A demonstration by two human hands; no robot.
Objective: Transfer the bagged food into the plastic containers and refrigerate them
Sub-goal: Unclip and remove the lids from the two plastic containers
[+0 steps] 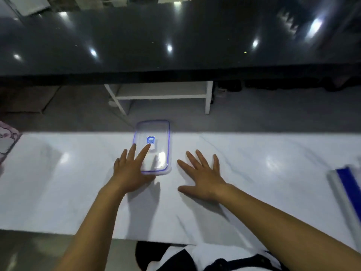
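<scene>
I see a clear plastic container lid (154,145) with a blue seal and blue sticker lying flat at the far edge of the white marble counter (254,153). My left hand (131,171) rests on its near left corner, fingers straight and spread. My right hand (203,177) lies flat on the counter just beside it, fingers spread, holding nothing.

Kitchen: white marble counter (254,153), glossy black worktop (175,36).
</scene>
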